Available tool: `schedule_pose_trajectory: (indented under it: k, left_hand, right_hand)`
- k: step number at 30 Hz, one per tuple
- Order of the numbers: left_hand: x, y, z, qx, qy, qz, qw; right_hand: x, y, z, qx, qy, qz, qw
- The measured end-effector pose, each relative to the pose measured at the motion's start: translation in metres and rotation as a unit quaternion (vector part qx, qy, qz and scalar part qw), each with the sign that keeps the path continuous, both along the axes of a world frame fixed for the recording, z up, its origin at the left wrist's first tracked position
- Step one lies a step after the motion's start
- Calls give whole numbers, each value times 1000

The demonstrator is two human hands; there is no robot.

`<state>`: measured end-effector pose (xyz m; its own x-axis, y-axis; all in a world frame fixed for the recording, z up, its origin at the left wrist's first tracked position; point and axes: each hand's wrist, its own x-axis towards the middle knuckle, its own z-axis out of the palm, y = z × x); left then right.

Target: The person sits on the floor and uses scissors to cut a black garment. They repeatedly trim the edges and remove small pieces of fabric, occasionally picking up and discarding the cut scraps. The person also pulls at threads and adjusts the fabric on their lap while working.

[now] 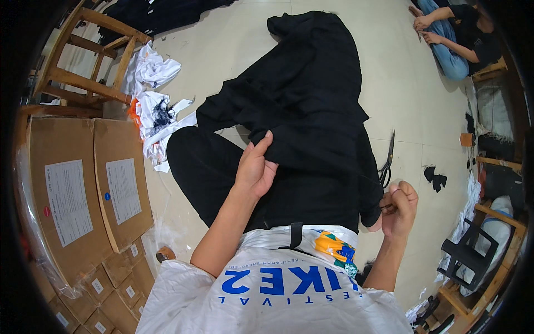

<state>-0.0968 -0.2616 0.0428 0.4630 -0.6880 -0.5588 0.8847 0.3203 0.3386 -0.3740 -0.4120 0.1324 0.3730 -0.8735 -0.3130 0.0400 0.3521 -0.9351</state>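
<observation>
A large black garment [311, 94] lies spread over my lap and out across the pale floor. My left hand [256, 167] pinches a fold of it near the middle, thumb on top. My right hand [399, 209] is closed at the garment's right edge, fingers curled around something small and thin that I cannot make out. Black-handled scissors [386, 161] lie on the floor just beyond my right hand, blades pointing away.
Stacked cardboard boxes [83, 189] stand at my left. A wooden stool [89, 55] and white cloth scraps [156, 111] lie beyond them. Another person [456, 39] sits on the floor at far right. A black plastic chair [467, 250] is at right.
</observation>
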Motion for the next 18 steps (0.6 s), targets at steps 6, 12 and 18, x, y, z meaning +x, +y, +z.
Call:
schedule_pose_trajectory:
  k: [6, 12, 18]
  left_hand:
    - [13, -8, 10, -21, -14, 9, 1000]
    - [25, -6, 7, 10, -32, 83, 996]
    - [53, 4, -10, 35, -62, 152, 986]
  right_hand:
    - [-45, -23, 18, 11, -42, -114, 992]
    - [-124, -34, 46, -55, -91, -173, 979]
    - [-262, -118, 35, -28, -164, -223, 960]
